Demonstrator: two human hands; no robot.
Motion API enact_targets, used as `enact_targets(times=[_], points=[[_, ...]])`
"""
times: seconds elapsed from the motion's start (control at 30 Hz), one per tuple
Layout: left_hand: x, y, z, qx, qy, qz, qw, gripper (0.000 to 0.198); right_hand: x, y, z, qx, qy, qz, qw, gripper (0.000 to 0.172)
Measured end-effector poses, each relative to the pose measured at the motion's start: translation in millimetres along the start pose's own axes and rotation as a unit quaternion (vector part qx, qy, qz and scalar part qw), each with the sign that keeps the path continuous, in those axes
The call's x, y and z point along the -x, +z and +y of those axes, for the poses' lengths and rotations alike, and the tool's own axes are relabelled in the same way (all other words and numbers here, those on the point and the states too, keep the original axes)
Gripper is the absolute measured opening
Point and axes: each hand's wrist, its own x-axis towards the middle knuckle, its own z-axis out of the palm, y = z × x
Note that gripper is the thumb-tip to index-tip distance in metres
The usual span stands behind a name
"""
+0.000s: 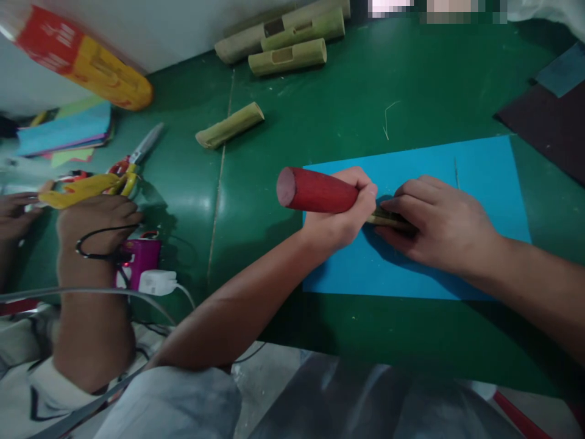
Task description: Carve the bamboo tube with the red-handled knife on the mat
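My left hand (340,210) is closed around a tool with a thick red handle (320,190). The handle's butt points left, and the working end is hidden by my fingers. Just right of it, my right hand (439,222) grips a narrow bamboo piece (388,219), most of which is covered by the fingers. Both hands are over a blue sheet of paper (493,183) that lies on the green table. A dark pencil-like line runs near the sheet's upper edge.
Several cut bamboo tubes (287,58) lie at the back, and one bamboo tube (231,125) rests nearer. At left, a co-worker's hand (98,219) holds yellow-handled scissors (132,171). A purple power strip (145,256) with cables and an orange bottle (109,76) are also there.
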Motion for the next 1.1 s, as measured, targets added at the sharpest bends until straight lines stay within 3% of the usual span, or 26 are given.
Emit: enact_targets(times=[0.2, 0.4, 0.53, 0.63, 1.0, 1.1], points=[[-2.2, -1.9, 2.3, 0.015, 0.034, -0.004, 0.999, 0.034, 0.2, 0.7, 1.1, -0.002, -0.008, 0.010, 1.000, 0.034], [-6.2, -6.7, 8.5, 0.040, 0.013, -0.047, 0.998, 0.034, 0.2, 0.2, 3.6, -0.059, 0.017, -0.004, 0.998, 0.033], [-5.2, -2.3, 6.7, 0.096, 0.011, 0.011, 0.995, 0.033, 0.6, 0.0, 3.4, -0.053, 0.022, -0.005, 0.998, 0.028], [-4.5, 1.8, 4.5, 0.080, 0.030, 0.038, 0.996, 0.032, 1.0, 0.2, 2.7, -0.039, 0.015, 0.003, 0.999, 0.030], [-3.0, -0.9, 6.4, 0.004, 0.043, 0.016, 0.999, 0.031, -0.5, -1.3, 2.8, -0.056, 0.020, -0.022, 0.998, 0.035], [-2.7, -4.0, 6.4, 0.026, 0.045, -0.019, 0.998, 0.034, -2.7, -2.2, 4.6, -0.077, 0.024, -0.028, 0.996, 0.032]])
